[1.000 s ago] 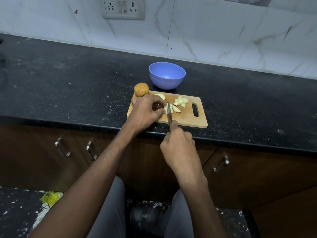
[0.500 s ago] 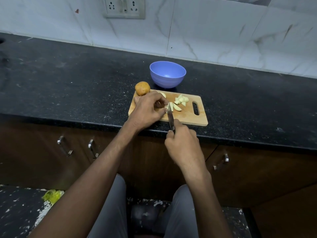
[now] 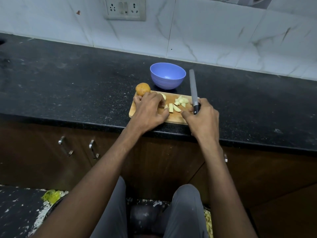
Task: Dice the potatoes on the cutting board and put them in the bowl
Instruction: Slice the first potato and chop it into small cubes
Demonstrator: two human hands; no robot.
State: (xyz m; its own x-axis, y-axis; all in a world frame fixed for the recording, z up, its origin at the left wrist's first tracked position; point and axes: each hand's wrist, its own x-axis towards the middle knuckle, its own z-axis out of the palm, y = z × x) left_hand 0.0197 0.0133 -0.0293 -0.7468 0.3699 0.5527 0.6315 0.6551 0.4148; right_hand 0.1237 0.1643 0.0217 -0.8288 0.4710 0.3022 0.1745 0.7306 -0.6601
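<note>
You lifted the knife (image 3: 193,90) off the cutting board (image 3: 176,117), right hand (image 3: 202,117) clamped on its handle, left hand (image 3: 149,110) fingering cut potato pieces (image 3: 178,103), so the bowl (image 3: 167,75) stood unfilled.

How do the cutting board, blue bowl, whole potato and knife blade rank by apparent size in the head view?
Largest to smallest, as they appear:
1. cutting board, though hands cover part of it
2. blue bowl
3. knife blade, long but thin, so its place against the bowl is unsure
4. whole potato
</note>
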